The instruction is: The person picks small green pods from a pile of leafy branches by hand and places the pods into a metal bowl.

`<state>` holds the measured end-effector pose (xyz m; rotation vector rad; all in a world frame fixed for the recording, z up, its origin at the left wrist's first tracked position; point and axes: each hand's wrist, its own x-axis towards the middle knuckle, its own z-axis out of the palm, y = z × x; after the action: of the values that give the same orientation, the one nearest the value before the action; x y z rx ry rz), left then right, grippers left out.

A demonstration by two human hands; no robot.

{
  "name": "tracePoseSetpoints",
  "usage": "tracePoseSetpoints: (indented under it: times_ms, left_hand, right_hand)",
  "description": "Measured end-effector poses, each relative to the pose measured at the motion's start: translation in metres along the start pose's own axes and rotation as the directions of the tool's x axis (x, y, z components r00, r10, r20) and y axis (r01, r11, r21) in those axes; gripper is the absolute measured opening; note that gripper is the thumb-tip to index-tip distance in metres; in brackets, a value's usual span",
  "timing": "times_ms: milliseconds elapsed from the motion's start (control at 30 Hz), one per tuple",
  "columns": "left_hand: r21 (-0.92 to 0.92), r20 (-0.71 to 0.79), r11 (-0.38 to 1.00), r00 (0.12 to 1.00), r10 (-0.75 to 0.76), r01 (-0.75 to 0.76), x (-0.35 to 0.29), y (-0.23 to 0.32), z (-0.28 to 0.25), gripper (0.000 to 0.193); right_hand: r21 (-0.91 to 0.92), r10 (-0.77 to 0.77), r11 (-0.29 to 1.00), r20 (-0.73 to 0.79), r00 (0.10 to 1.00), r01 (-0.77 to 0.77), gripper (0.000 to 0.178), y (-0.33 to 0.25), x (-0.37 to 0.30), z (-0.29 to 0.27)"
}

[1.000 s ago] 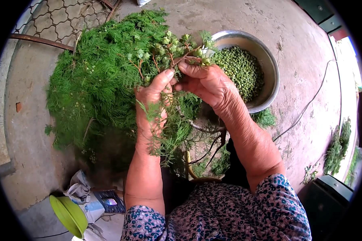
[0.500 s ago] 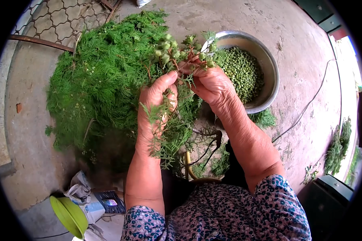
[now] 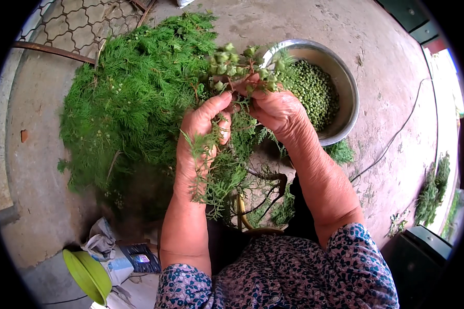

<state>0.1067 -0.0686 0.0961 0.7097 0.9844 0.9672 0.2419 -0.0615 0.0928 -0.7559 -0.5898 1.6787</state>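
Note:
Between my two hands is an evergreen sprig (image 3: pixel 227 177) with scaly green leaves and a cluster of pale green seed cones (image 3: pixel 227 64) at its far end. My left hand (image 3: pixel 203 126) is closed round the stem, thumb pointing toward the cones, with foliage hanging down over the wrist. Close beside it, my right hand (image 3: pixel 279 108) has its fingers pinched among the cones at the tip; leaves partly hide the fingertips. Just beyond my right hand stands a metal basin (image 3: pixel 351 103) holding many loose green cones (image 3: pixel 314 95).
A large heap of cut green branches (image 3: pixel 123 103) covers the floor at left. A lime-green basin (image 3: pixel 90 278) and crumpled bags (image 3: pixel 102 239) lie at lower left. A thin cable (image 3: pixel 397 129) crosses the floor at right, near another sprig pile (image 3: pixel 434 193) and a dark box (image 3: pixel 417 257).
Both hands and the sprig have shifted slightly to the right. The cone cluster has turned a little and leans more toward the basin. Both hands keep their hold.

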Motion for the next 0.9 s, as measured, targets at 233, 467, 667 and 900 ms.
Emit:
tracePoseSetpoints:
  times_ms: [233,467,667,900]
  left_hand:
    - [-0.07,0.218,0.992,0.972,-0.09,0.107,0.011,-0.001,-0.017,0.031]
    - [-0.076,0.138,0.993,0.988,-0.076,0.087,0.008,0.0,-0.013,0.028]
    - [-0.008,-0.035,1.0,0.999,-0.021,0.021,0.002,0.003,-0.004,0.023]
    - [0.306,-0.044,0.922,0.963,0.264,-0.239,-0.003,-0.005,-0.014,0.021]
  right_hand:
    - [-0.46,-0.375,0.703,0.408,0.833,0.542,0.022,0.006,0.006,-0.009]
    - [-0.033,0.046,0.999,0.163,0.986,-0.041,0.023,0.007,0.01,-0.016]
    - [-0.736,-0.25,0.64,0.071,0.966,0.22,0.017,0.004,0.003,-0.011]
    - [-0.73,-0.373,0.559,0.201,0.906,0.392,0.018,0.016,0.015,-0.024]
